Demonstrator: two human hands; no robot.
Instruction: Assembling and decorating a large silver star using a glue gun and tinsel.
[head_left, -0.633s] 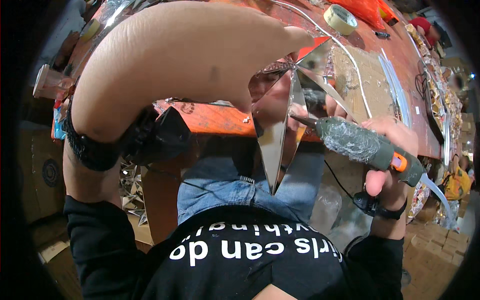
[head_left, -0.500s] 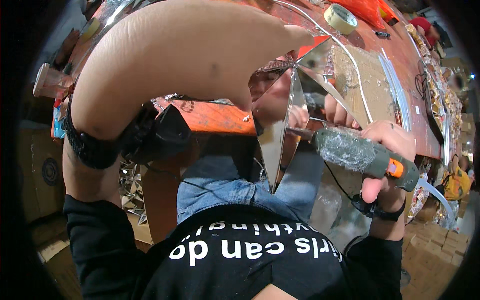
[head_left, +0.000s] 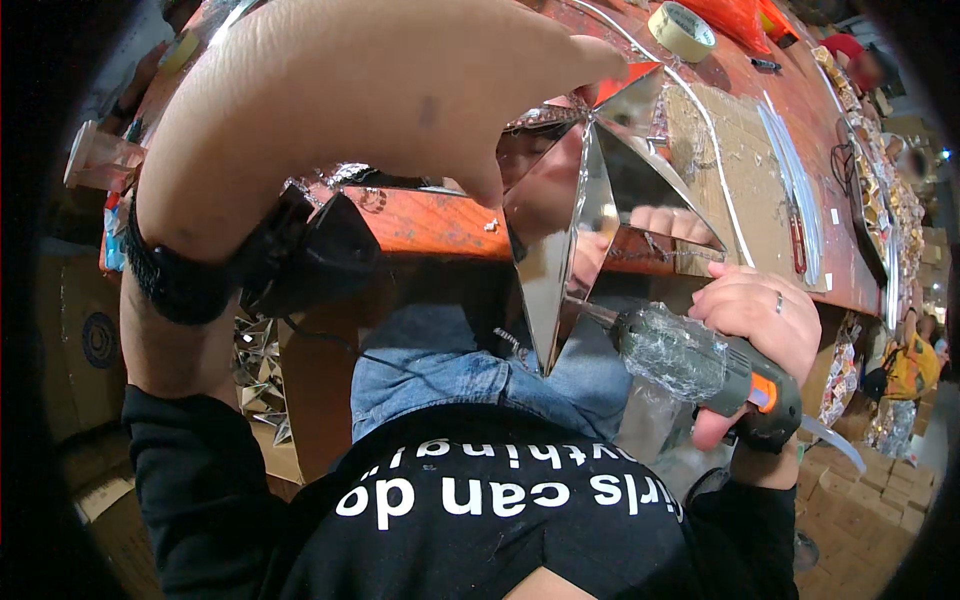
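Observation:
A mirror-faced star (head_left: pixel 545 290) with long pointed arms hangs in front of my lap, one tip pointing down. My left hand (head_left: pixel 490 95) reaches across from the left and is closed on the star's upper part; most of its fingers are hidden behind it. In my right hand (head_left: pixel 765 315) is a dark green glue gun (head_left: pixel 670 350) with an orange patch and clear wrap over its body. Its nozzle is at the edge of the star's lower arm; whether it touches I cannot tell. A translucent glue stick (head_left: pixel 835 445) pokes out of the gun's back.
On the red table (head_left: pixel 440 228) beyond lie a cardboard sheet (head_left: pixel 715 160), clear glue sticks (head_left: pixel 790 190), a tape roll (head_left: pixel 682 32) and a white cable (head_left: pixel 712 135). A box of silvery stars (head_left: pixel 265 385) stands low on the left. At the far left is a clear plastic cup (head_left: pixel 100 158).
My right hand has lowered the glue gun and brought it slightly left, its nozzle now lower along the star's edge. My left hand and the star have barely moved.

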